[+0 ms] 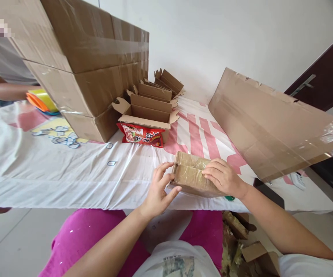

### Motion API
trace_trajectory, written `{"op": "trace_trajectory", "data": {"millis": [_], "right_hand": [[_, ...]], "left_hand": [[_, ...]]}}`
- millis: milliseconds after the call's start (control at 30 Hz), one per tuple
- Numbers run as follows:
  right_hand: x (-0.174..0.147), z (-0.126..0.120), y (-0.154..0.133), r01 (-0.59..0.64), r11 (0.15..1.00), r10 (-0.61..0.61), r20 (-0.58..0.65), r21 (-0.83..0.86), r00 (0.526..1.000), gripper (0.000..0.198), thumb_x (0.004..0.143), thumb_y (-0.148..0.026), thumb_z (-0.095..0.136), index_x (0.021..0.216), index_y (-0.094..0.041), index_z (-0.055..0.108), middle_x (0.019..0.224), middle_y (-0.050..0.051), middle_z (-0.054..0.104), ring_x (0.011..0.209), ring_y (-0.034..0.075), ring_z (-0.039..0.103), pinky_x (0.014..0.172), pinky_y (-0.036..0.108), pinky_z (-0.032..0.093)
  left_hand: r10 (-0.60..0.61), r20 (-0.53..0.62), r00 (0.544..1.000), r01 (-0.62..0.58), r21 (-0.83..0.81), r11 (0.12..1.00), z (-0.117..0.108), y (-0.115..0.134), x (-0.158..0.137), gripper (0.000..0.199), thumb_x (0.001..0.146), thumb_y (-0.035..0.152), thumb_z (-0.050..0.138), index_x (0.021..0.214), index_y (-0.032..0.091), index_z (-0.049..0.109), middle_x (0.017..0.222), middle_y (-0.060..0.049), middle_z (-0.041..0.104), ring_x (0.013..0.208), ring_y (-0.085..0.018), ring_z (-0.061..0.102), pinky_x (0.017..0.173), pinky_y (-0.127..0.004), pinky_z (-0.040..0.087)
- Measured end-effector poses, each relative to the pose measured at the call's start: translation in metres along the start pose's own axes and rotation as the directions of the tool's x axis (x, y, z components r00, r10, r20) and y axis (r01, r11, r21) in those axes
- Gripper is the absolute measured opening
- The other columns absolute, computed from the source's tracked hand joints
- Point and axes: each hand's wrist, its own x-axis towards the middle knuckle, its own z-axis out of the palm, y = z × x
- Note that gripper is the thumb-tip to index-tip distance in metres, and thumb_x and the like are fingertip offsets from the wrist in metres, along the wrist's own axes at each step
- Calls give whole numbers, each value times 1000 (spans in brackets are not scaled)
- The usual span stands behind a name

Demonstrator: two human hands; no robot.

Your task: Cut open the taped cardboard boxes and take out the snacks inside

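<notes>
A small closed cardboard box, with shiny clear tape over its top, lies at the near edge of the table. At its left end, my left hand has its fingers apart, the fingertips touching the end and the thumb near the front edge. My right hand grips the box's right end, fingers together on the taped top; its thumb is hidden. Just beyond the box, a red printed food packet leans on an open small carton.
Several open cartons line up behind. Large taped boxes are stacked at left, near small blue-edged pieces and another person's arm. A big cardboard panel stands right, beside a dark flat object. Torn cardboard lies below.
</notes>
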Motion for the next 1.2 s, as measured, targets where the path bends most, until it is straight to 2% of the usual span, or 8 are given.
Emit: {"op": "trace_trajectory", "data": {"millis": [200, 333, 500, 600, 667, 833, 1033, 1200], "right_hand": [[-5, 3, -7, -10, 999, 7, -69, -51, 998, 20, 93, -14, 53, 105, -23, 67, 86, 5, 68, 82, 20, 57, 74, 37, 53], [-7, 4, -12, -42, 996, 36, -73, -83, 997, 31, 92, -10, 50, 119, -22, 63, 88, 6, 67, 84, 21, 57, 76, 38, 53], [-9, 7, -15, -93, 994, 86, -109, -58, 990, 29, 92, -9, 46, 96, -25, 70, 83, 5, 62, 84, 20, 55, 78, 37, 51], [-11, 5, -13, -125, 990, 120, -84, -60, 989, 27, 92, -11, 46, 90, -24, 69, 95, 7, 61, 96, 21, 55, 84, 39, 51], [-13, 1, -11, -109, 993, 108, -31, -40, 994, 25, 92, -12, 47, 87, -25, 68, 103, 7, 60, 102, 22, 54, 87, 41, 51], [-28, -16, -1, -98, 991, 86, 123, 89, 989, 22, 93, -13, 45, 87, -24, 64, 108, 8, 60, 111, 23, 51, 93, 44, 49], [-52, -26, 6, -176, 979, 165, 106, 104, 981, 20, 92, -14, 47, 93, -25, 64, 109, 8, 61, 111, 24, 53, 93, 46, 50], [-56, -23, 5, -192, 971, 184, 66, 142, 981, 18, 91, -13, 54, 96, -25, 66, 109, 8, 62, 109, 22, 56, 91, 43, 52]], "left_hand": [[-26, -91, 996, 27, 10, 1000, 5, 2, 0, 10, 94, 27, 52, 86, 21, 55, 128, -10, 53, 125, -26, 46, 102, -49, 43], [-55, -124, 991, 60, 40, 997, 8, 7, 12, 20, 90, 30, 59, 75, 20, 52, 128, -10, 53, 124, -28, 45, 101, -51, 44], [-163, -118, 980, 171, 61, 983, 14, 14, 29, 33, 90, 34, 59, 62, 19, 50, 124, -10, 55, 119, -28, 47, 97, -51, 47], [-204, -86, 975, 210, 62, 976, 18, 14, 35, 33, 90, 33, 58, 61, 19, 51, 122, -9, 57, 117, -28, 49, 97, -53, 47], [-221, -73, 972, 226, 68, 972, 21, 12, 38, 31, 89, 29, 59, 60, 19, 52, 122, -9, 57, 115, -29, 49, 96, -54, 46], [-251, -91, 964, 257, 70, 964, 28, 5, 42, 28, 88, 27, 57, 62, 19, 53, 120, -8, 58, 114, -29, 50, 97, -53, 45], [-225, -80, 971, 227, 27, 973, 29, 1, 39, 31, 93, 34, 52, 65, 20, 51, 119, -8, 59, 114, -27, 51, 97, -49, 45], [-220, -68, 973, 221, 14, 975, 28, 1, 36, 33, 94, 36, 51, 66, 20, 48, 117, -9, 59, 113, -26, 52, 97, -47, 45]]}}
